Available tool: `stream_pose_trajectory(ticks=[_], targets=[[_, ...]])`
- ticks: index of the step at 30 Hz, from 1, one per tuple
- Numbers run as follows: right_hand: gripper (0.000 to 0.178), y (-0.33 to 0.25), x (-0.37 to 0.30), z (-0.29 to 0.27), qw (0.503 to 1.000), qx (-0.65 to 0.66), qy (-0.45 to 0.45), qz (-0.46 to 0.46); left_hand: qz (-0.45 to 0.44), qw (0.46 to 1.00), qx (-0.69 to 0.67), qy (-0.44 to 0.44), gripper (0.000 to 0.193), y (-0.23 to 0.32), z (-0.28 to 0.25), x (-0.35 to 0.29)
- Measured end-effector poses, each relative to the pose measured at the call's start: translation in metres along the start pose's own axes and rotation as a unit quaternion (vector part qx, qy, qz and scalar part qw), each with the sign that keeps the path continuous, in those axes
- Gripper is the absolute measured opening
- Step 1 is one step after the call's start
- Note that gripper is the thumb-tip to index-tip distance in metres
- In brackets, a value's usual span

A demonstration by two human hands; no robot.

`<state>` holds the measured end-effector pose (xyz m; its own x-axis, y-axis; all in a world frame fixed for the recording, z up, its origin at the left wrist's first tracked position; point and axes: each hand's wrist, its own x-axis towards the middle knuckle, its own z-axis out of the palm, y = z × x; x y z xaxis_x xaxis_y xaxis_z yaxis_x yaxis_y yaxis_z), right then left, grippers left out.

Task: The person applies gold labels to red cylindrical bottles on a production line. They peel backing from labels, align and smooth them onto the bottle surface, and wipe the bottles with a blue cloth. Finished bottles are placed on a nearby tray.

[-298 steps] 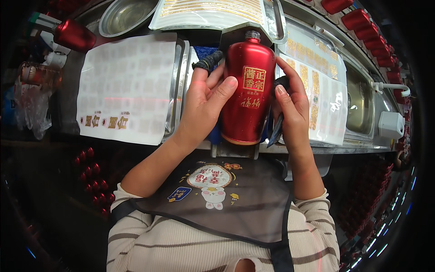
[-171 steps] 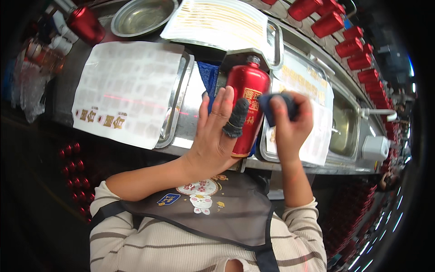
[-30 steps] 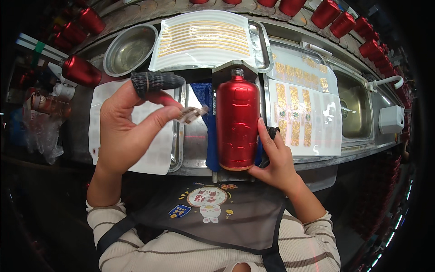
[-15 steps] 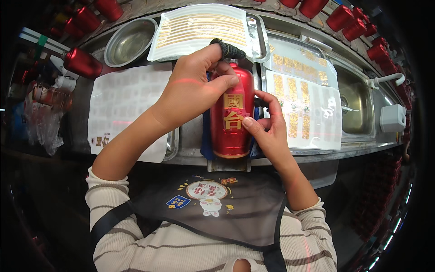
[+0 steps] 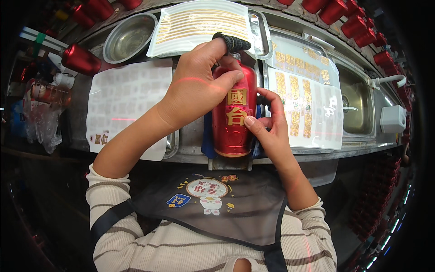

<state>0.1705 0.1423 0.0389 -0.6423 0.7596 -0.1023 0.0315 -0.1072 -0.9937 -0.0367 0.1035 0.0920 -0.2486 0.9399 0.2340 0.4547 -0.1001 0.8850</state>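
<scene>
A glossy red bottle lies in front of me with its neck pointing away. Two gold character stickers sit one above the other on its upward side. My left hand is closed round the shoulder and neck, its thumb pressed just above the upper sticker. A black sleeve covers a finger of that hand. From the right side my right hand grips the bottle, thumb at the edge of the lower sticker and fingers partly hidden behind it. Blue cloth shows beneath the bottle.
White sheets flank the bottle: a mostly bare one on the left, one with gold stickers on the right. Behind are a sheet of gold strips and a metal bowl. A sink is at right; more red bottles stand around.
The bottle has turned slightly, so its stickers sit a little further right. My left hand has shifted slightly right with it; my right hand keeps its hold.
</scene>
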Motion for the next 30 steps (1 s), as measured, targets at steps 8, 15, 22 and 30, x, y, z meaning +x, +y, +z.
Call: stream_pose_trajectory(ticks=[8, 15, 22, 30], targets=[[0.067, 0.004, 0.002, 0.001, 1.000, 0.014, 0.012, 0.009, -0.003, 1.000, -0.011, 0.002, 0.027, 0.000, 0.002, 0.001], [0.066, 0.000, 0.003, 0.000, 1.000, 0.011, -0.001, 0.009, 0.014, 0.998, -0.024, 0.057, 0.015, -0.009, 0.003, 0.001], [0.065, -0.019, -0.004, -0.007, 0.983, -0.170, 0.044, -0.050, -0.089, 0.987, -0.114, 0.074, 0.062, -0.023, -0.002, -0.049], [0.058, -0.034, 0.018, -0.002, 0.878, -0.411, -0.030, -0.245, -0.118, 0.961, -0.241, 0.069, 0.069, -0.028, 0.041, -0.084]])
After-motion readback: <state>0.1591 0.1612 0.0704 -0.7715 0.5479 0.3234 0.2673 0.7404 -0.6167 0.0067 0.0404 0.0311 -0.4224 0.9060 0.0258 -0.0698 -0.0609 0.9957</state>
